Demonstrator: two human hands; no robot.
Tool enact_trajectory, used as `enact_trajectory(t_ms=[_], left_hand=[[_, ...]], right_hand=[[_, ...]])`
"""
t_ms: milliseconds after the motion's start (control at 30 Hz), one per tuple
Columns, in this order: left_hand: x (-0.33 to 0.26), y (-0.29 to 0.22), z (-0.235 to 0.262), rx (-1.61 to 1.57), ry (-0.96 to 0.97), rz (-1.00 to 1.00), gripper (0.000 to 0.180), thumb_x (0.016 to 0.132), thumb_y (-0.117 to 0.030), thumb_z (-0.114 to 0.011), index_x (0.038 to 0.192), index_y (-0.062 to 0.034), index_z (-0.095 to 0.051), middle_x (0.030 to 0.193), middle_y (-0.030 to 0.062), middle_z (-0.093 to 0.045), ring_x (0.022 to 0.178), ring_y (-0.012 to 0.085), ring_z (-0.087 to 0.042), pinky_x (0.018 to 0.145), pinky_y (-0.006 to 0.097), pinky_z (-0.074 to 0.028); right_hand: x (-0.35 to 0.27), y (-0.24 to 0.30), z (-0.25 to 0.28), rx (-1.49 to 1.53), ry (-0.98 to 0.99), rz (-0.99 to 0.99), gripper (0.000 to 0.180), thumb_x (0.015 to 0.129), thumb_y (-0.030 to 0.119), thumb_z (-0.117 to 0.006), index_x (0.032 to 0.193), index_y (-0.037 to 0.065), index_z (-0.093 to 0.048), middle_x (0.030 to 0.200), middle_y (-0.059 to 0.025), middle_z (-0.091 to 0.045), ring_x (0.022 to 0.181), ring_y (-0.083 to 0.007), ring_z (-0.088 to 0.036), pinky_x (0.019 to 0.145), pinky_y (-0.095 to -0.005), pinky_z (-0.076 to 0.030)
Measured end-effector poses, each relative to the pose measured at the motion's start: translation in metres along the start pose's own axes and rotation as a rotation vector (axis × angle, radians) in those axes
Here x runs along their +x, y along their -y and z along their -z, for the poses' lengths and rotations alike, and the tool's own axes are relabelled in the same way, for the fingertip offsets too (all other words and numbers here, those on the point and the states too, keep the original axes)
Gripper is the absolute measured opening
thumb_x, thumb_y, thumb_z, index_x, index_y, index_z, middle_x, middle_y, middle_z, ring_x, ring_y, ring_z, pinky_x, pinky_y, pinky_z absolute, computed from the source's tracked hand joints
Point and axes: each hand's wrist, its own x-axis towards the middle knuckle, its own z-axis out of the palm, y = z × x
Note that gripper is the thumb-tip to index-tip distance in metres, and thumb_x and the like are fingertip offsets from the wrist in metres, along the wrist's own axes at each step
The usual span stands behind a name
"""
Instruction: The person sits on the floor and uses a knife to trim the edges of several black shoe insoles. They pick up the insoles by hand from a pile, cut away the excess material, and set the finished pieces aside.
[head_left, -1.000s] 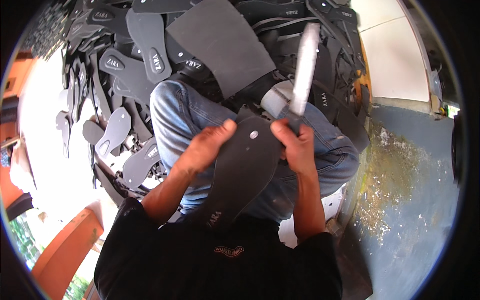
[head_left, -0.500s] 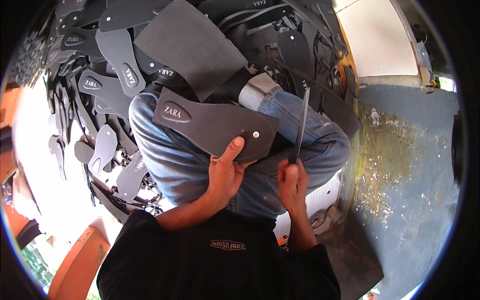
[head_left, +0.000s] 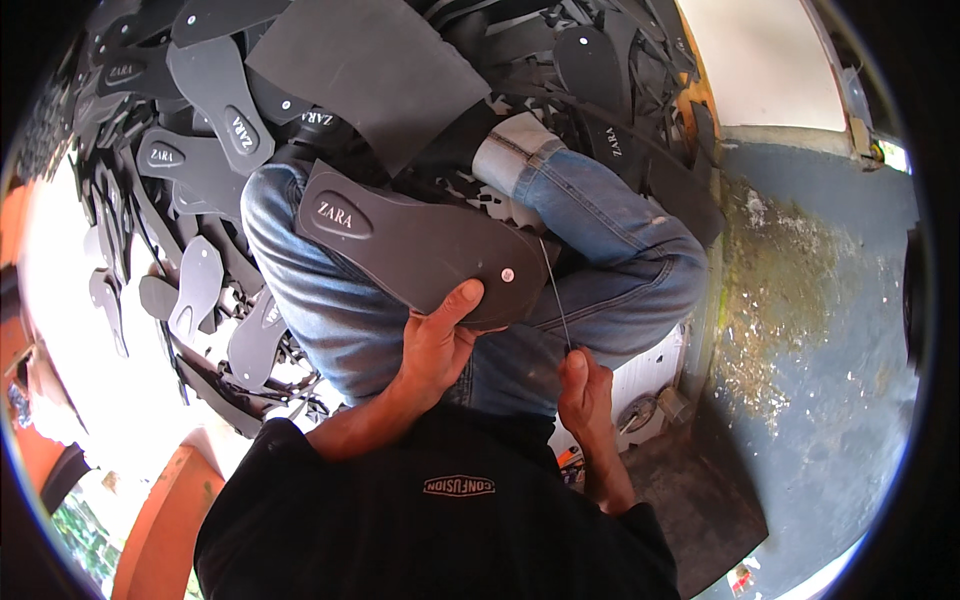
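Note:
My left hand (head_left: 437, 345) grips a dark grey foam shoe sole (head_left: 420, 250) by its near edge, thumb on top and fingers underneath. The sole lies slanted above my lap, with an oval raised label patch at its left end and a small white round mark near its wide right end. In my right hand (head_left: 586, 395) is a thin long-bladed knife (head_left: 557, 295), its handle hidden in my closed fingers. The blade shows edge-on and its tip reaches the sole's right end; whether it cuts into the foam I cannot tell.
Many loose dark soles (head_left: 215, 110) and foam offcuts pile up ahead and to the left. A large dark foam sheet (head_left: 370, 75) lies beyond my crossed legs (head_left: 620, 240). On the right is a worn grey-blue surface (head_left: 800, 330), with a dark board (head_left: 700, 490) nearer me.
The knife has swung left from pointing up beside the sole to the sole's right end, its blade turned edge-on. My right hand is slightly nearer my body. My left hand keeps its hold.

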Motion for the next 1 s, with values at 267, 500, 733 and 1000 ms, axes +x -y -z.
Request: enact_trajectory(t_ms=[267,500,733,1000], left_hand=[[-0.016,-0.005,0.029,-0.003,-0.069,-0.015,0.034,0.079,-0.001,-0.064,0.112,-0.0031,-0.056,0.103,0.0072,-0.062,0.094,0.0200,-0.061,0.082,0.032,-0.050],[-0.007,-0.063,0.047,0.140,-0.235,-0.094,0.033,0.082,-0.020,-0.065,0.109,-0.0021,-0.057,0.099,0.0099,-0.062,0.089,0.0197,-0.062,0.078,0.031,-0.051],[0.020,-0.124,0.023,0.447,-0.238,-0.124,0.027,0.083,-0.026,-0.066,0.087,-0.0004,-0.058,0.070,0.0051,-0.063,0.055,0.0108,-0.060,0.051,0.022,-0.050],[0.015,-0.118,0.005,0.567,-0.104,0.004,0.027,0.083,-0.026,-0.066,0.083,0.0004,-0.062,0.067,0.0026,-0.063,0.054,0.0082,-0.059,0.049,0.019,-0.046]], right_hand=[[0.082,0.049,-0.017,0.480,0.263,-0.290,0.035,0.091,0.033,-0.051,0.076,0.001,-0.055,0.058,-0.0023,-0.052,0.053,-0.0117,-0.045,0.049,-0.0270,-0.034],[0.064,0.053,-0.034,0.445,0.349,-0.293,0.013,0.082,0.013,-0.065,0.087,0.002,-0.061,0.067,0.0071,-0.049,0.061,-0.0027,-0.042,0.053,-0.0201,-0.035],[0.042,0.036,-0.045,0.255,0.285,0.043,0.041,0.092,0.032,-0.045,0.073,-0.003,-0.054,0.053,-0.0112,-0.046,0.050,-0.0150,-0.047,0.050,-0.0312,-0.038],[0.043,0.032,-0.042,0.184,0.247,0.113,0.052,0.095,0.040,-0.038,0.064,-0.001,-0.046,0.054,0.0002,-0.039,0.052,-0.0083,-0.036,0.046,-0.0277,-0.029]])
